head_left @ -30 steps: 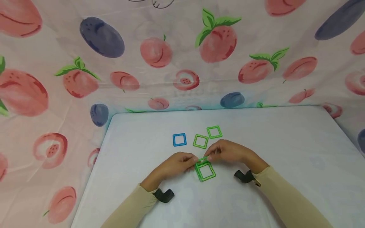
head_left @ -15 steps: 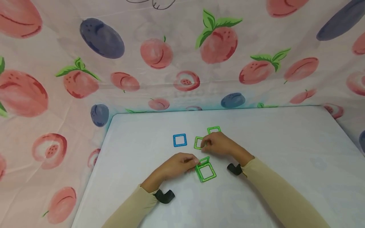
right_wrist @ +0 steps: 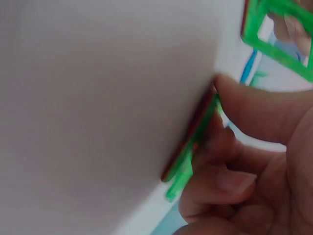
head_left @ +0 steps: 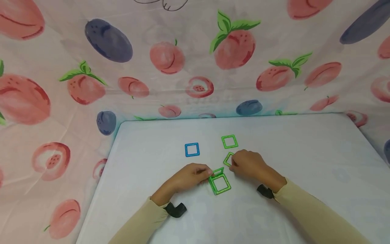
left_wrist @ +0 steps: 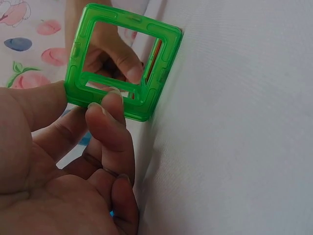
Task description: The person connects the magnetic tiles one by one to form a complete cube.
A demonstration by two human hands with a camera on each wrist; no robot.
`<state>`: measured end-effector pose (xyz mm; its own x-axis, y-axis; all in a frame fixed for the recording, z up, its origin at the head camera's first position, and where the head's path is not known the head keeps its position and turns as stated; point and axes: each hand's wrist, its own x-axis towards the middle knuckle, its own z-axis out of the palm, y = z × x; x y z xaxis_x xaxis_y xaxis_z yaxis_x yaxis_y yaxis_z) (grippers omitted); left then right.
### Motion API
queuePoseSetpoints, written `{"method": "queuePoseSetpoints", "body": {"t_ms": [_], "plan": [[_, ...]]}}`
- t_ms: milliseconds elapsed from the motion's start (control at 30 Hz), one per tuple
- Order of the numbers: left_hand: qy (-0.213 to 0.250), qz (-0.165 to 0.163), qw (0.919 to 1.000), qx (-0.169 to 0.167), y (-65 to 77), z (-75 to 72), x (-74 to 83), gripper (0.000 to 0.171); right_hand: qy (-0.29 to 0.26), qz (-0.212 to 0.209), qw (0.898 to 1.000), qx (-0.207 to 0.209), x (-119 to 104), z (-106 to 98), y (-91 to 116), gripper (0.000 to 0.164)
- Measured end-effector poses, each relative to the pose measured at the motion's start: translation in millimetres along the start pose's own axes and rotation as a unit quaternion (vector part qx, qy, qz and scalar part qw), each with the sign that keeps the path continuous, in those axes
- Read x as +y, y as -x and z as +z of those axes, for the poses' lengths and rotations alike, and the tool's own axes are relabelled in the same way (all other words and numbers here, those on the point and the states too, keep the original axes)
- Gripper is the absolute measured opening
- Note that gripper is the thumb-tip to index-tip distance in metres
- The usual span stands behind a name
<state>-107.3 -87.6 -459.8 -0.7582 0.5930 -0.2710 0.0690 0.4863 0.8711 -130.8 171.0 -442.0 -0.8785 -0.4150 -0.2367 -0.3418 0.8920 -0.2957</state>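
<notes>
Left hand [head_left: 192,174] pinches green plastic square-frame structure [head_left: 223,191]; right hand [head_left: 248,163] pinches lime plastic square frame [head_left: 226,157]. White table [head_left: 292,142]: far edge well beyond.

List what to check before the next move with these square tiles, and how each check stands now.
1. Left hand holds the upright green side tile: ok.
2. Right hand grips a loose green tile: ok.
3. Green base tile lies flat on the table: ok.
4. Loose tile attached to base tile: not ok, apart.
5. Side tile and back tile fully joined: cannot tell, left hand covers part.
6. Spare blue tile clear of hands: ok.
</notes>
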Motion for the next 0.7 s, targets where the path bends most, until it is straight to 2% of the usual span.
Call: {"method": "queuePoseSetpoints", "body": {"t_ms": [133, 267, 467, 700], "plan": [[0.003, -0.004, 1.0000, -0.001, 0.2, 0.2, 0.5, 0.028, -0.014, 0.008, 0.999, 0.032, 5, 5, 16, 0.016], [0.001, -0.003, 1.0000, -0.001, -0.2, 0.6, -0.9, 0.028, -0.069, 0.027, 0.996, 0.041, 5, 7, 27, 0.017], [-0.001, -0.001, 1.0000, -0.002, -0.1, 0.2, -1.2, 0.028, -0.161, 0.027, 0.986, 0.017, -5, 3, 40, 0.016], [0.001, -0.002, 1.0000, -0.005, -0.5, 0.6, -0.2, 0.028, -0.260, 0.011, 0.965, -0.036, -13, 0, 43, 0.024]]}}
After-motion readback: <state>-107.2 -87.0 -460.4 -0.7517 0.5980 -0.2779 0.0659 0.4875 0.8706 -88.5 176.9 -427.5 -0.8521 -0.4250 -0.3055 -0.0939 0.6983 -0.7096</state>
